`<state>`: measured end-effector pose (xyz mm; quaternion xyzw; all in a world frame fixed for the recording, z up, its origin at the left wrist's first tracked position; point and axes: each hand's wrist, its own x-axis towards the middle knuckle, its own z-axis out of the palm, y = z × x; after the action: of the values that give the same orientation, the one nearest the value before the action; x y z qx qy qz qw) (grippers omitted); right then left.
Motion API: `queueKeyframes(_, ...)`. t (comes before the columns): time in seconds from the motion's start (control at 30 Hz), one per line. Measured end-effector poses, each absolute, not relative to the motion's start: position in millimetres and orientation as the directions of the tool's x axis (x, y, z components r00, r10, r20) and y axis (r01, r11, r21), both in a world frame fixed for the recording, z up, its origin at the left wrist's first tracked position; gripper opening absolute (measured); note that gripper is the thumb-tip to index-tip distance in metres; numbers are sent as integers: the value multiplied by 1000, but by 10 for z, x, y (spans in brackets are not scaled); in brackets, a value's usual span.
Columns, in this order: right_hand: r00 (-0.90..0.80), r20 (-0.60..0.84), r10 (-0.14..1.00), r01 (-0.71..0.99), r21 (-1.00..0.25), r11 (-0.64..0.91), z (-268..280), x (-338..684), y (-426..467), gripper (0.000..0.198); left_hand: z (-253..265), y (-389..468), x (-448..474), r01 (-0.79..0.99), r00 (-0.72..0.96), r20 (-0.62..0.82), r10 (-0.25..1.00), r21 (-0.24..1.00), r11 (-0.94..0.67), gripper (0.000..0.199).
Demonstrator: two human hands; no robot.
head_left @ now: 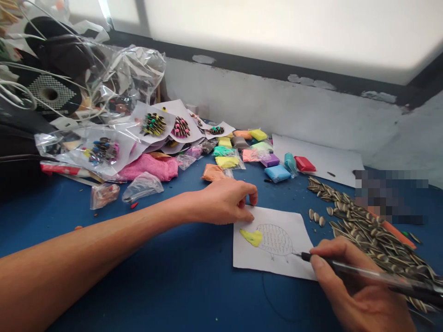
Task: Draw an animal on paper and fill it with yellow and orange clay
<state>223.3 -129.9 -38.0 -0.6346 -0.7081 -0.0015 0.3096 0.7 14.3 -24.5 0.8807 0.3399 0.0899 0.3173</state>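
"Lying around the paper [245, 258], what do you log?"

"Seeds [377, 230] to its right, a dense striped drift, a few strays nearer its far right corner. A blurred patch hides part of that side. Beyond the paper: packets, among them a blue one [277, 173] and a red one [304, 163], then a white sheet [321, 154]. Left of it and further off: pink cloth [152, 167], clear bags, cards [155, 123] studded with dark pieces."

"Anything in the way?"

"Both hands, partly. Left hand [226, 200] overlaps the paper's far left corner, an orange packet [212, 172] just past it. Right hand [363, 302] covers the near right corner."

"Hands together?"

"Well apart. Left one loosely bent, thumb and forefinger separated, thumb at the corner. Right one pinches the pen [367, 275]."

"Which way does the pen point?"

"Left; long axis slants from right of the paper in over it. Tip at the right end of the drawing [276, 240]. Touching or just above, can't tell."

"Looks?"

"Pen: clear barrel, dark tip section. Paper: white, flat on the blue table [166, 286]. Drawing: oval lying left to right, rows of short marks inside, two thin legs toward the near edge, a yellow patch [252, 238] tapering leftward."
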Motion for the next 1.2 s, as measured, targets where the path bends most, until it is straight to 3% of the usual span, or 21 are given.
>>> queueKeyframes(0.33, -52, 425, 904, 887, -397, 237, -355, 2216, -1310, 9, -232, 136, -8, 530, 759, -60, 649, 635, -562, 25)
queueKeyframes(0.73, -113, 416, 903, 913, -315, 259, -320, 2191, -1285, 11, -227, 134, 3, 541, 756, -72, 651, 629, -559, 26)
queueKeyframes(0.93, -40, 363, 931, 911, -370, 183, -300, 2158, -1274, 16, -229, 134, -13, 534, 759, -66, 648, 632, -562, 26)
queueKeyframes(1.2, -27, 380, 925, 878, -432, 203, -344, 2176, -1321, 13, -220, 140, 5, 542, 756, -76, 650, 630, -556, 25)
